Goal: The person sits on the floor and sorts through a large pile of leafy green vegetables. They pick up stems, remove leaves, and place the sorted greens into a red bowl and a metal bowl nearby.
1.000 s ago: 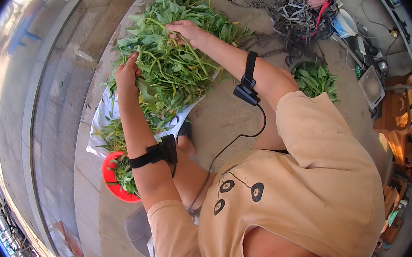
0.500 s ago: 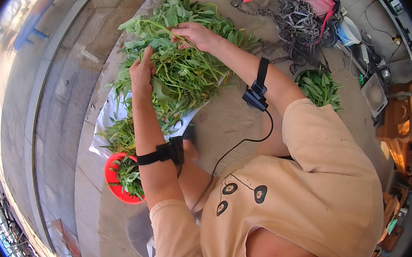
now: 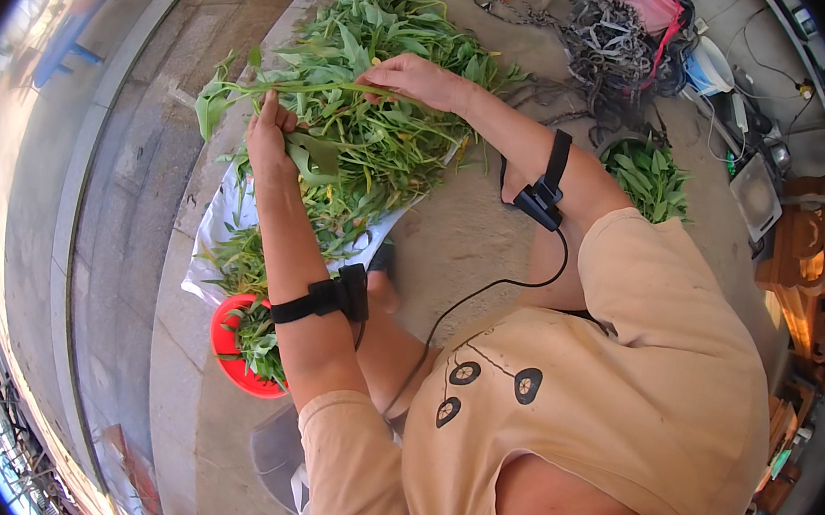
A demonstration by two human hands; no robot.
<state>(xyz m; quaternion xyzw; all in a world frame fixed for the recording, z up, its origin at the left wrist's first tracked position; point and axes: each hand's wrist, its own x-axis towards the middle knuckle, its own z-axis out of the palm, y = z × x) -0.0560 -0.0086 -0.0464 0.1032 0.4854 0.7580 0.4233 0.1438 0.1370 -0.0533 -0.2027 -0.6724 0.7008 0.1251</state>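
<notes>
One long green stem (image 3: 325, 87) spans the gap between the two hands, over the far part of a leafy pile (image 3: 383, 159). Its long axis runs left to right, nearly crosswise to the left forearm, with its leafy end (image 3: 212, 108) out beyond the left hand (image 3: 270, 132) and over the pile's left edge. That makes the left hand the closer one to the leaves, while the right hand (image 3: 419, 79), slightly farther out and to the right, has the stem pinched between its fingers.

The left hand is narrow, its fingertips meeting the stem from the near side; whether they grip it or only touch it, I cannot tell. A broad leaf (image 3: 314, 159) sits just right of the left hand, above the pile, and its hold is also unclear.

The pile lies on the floor (image 3: 456, 222), its near left part on a white sheet (image 3: 217, 207). A red bowl (image 3: 226, 339) with cut greens (image 3: 261, 342) stands at the near left, beside the left forearm. More greens (image 3: 645, 176) lie to the right, past the right forearm.
</notes>
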